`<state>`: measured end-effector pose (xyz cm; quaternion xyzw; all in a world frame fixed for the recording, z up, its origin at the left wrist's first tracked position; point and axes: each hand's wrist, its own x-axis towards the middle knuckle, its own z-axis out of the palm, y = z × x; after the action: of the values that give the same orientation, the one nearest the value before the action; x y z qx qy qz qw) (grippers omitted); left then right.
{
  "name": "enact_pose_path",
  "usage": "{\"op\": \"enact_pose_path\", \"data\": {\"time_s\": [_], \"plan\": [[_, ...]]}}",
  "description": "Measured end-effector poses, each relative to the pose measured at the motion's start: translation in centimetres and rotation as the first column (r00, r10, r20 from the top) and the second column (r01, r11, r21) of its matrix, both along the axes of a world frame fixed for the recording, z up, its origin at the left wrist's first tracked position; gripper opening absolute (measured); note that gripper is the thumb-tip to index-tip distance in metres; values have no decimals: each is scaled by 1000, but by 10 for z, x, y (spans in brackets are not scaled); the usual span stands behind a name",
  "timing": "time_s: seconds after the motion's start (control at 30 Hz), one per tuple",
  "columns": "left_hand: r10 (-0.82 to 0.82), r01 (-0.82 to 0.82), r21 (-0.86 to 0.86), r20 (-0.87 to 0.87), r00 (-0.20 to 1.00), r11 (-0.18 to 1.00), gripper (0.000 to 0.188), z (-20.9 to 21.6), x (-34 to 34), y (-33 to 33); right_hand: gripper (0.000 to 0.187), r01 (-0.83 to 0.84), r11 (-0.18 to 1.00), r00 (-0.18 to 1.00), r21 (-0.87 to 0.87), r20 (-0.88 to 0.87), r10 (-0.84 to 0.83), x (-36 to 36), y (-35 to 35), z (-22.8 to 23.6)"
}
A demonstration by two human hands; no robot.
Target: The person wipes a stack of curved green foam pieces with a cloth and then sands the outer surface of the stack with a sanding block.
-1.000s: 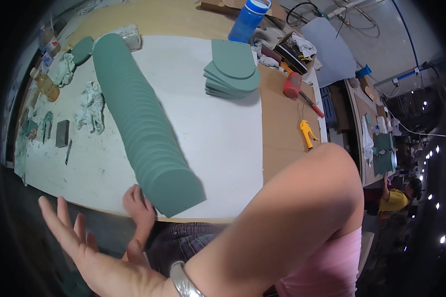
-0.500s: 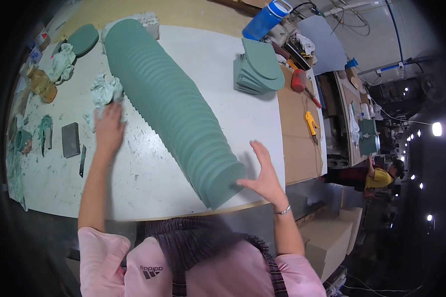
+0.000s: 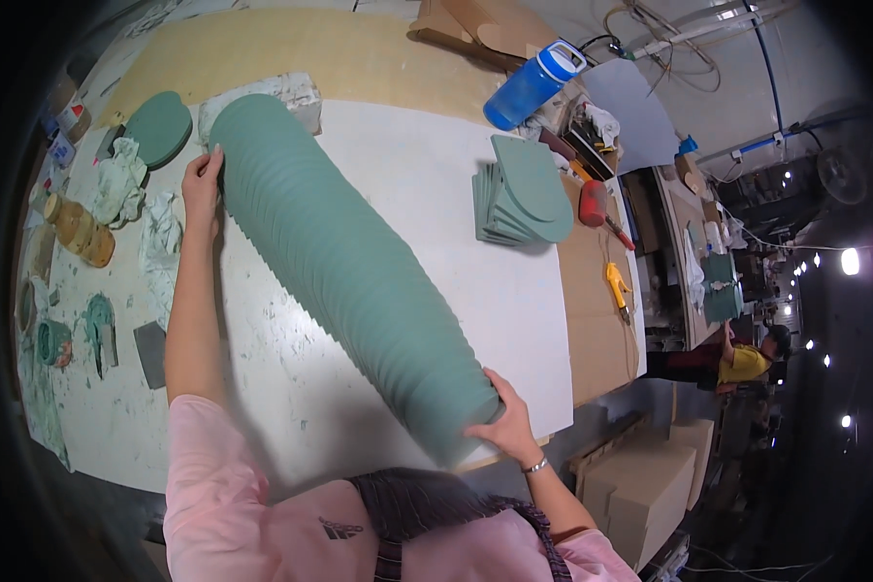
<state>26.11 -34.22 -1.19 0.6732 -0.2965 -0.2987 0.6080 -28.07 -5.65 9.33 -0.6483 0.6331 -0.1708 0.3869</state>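
A long row of overlapping green rounded panels [image 3: 335,262] runs diagonally over the white table, from the far left toward my right side. Its far end leans by a pale, smeared block [image 3: 304,97]. My left hand [image 3: 202,189] is at the left side of that far end, fingers curled in against the panel edges. Around the near end, my right hand [image 3: 507,422] has its thumb on the front panel and its fingers along the right side. A crumpled pale cloth [image 3: 161,242] lies left of my left forearm.
A smaller stack of green panels [image 3: 524,194] sits at the right, near a blue bottle [image 3: 533,87], a red mallet [image 3: 593,203] and a yellow air gun [image 3: 618,286]. On the left are a jar [image 3: 80,231], a grey block [image 3: 151,351] and a round green stack [image 3: 160,128]. Someone in yellow [image 3: 745,357] stands farther off.
My left hand has left the cloth, now farther left, and moved to the row's far end. My right hand has closed in on the near end. The view has shifted.
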Motion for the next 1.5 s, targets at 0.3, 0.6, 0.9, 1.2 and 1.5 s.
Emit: {"op": "enact_pose_path", "data": {"time_s": [0.3, 0.6, 0.9, 1.2, 1.5], "plan": [[-191, 59, -223, -633, 750, 973, 53, 7, -20, -11, 101, 194, 980, 947, 37, 253, -197, 23, -7, -10], [-129, 15, -200, -569, 812, 980, 60, 8, -32, 12, 126, -63, 973, 938, 221, 347, -18, 9, -41, -17], [-51, -87, -245, -507, 861, 966, 60, 8, -49, 60, 123, -66, 992, 853, 108, 521, 0, 10, -36, -48], [37, -39, -46, -38, 999, 998, 60, 64, -33, 83, 123, -107, 968, 572, 225, 810, -126, 2, -45, -68], [-588, 12, 714, 568, 576, 701, 95, 132, -120, -39, 115, 46, 920, 212, 390, 896, -390, 5, -58, -86]]}}
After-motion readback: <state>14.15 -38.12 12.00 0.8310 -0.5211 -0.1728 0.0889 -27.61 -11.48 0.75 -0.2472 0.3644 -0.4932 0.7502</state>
